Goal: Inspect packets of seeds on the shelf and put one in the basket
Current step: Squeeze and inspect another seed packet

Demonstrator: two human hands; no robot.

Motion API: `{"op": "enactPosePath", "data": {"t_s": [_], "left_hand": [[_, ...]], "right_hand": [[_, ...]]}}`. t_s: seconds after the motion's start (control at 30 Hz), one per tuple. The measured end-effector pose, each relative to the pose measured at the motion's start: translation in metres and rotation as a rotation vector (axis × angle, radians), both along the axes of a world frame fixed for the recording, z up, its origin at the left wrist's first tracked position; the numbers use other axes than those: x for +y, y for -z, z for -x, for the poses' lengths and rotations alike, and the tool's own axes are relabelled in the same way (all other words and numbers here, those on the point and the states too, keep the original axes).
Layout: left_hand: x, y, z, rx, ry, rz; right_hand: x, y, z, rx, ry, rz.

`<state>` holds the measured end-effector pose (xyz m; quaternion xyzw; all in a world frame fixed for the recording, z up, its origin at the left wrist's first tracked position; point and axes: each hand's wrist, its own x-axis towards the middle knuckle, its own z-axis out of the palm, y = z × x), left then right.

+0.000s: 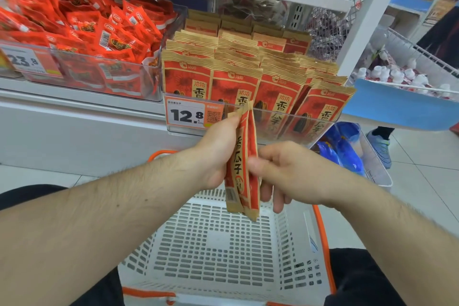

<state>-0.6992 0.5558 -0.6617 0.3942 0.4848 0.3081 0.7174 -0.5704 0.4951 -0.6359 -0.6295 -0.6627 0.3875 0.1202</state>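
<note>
Shop shelf stocked with seed packets, two of them held over a white basket.

Both held packets are long, brown paper with red fronts and large dark characters, turned nearly edge-on, so their faces are hard to read and the rear one is mostly hidden. More of the same stand in rows in a clear bin behind a 12.8 price tag. Left hand grips the packets from the left, fingers curled behind them out of sight. Right hand is half closed, thumb pressing the packets' right edge, fingers curled behind. Small red packs fill the bin alongside.
</note>
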Motion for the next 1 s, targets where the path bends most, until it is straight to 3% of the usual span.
{"op": "enactPosePath", "data": {"t_s": [0.13, 0.33, 0.6, 0.73, 0.93, 1.0], "left_hand": [[-0.002, 0.002, -0.002, 0.035, 0.132, -0.092], [-0.004, 0.003, 0.000, -0.155, 0.410, -0.134], [-0.002, 0.006, 0.002, -0.238, 0.396, -0.125], [-0.002, 0.003, 0.003, -0.231, 0.383, -0.121], [0.005, -0.002, 0.005, -0.236, 0.129, -0.108], [0.007, -0.003, 0.007, -0.243, 0.116, -0.109]], "right_hand": [[0.008, 0.001, -0.003, 0.129, 0.205, -0.148], [0.010, 0.005, -0.001, 0.324, 0.297, -0.182], [0.009, 0.004, 0.001, 0.496, 0.285, -0.144], [0.007, 0.000, 0.000, 0.456, 0.248, -0.147], [-0.006, -0.018, -0.009, 0.076, -0.094, 0.030], [-0.008, -0.017, -0.006, 0.041, -0.131, 0.048]]}}
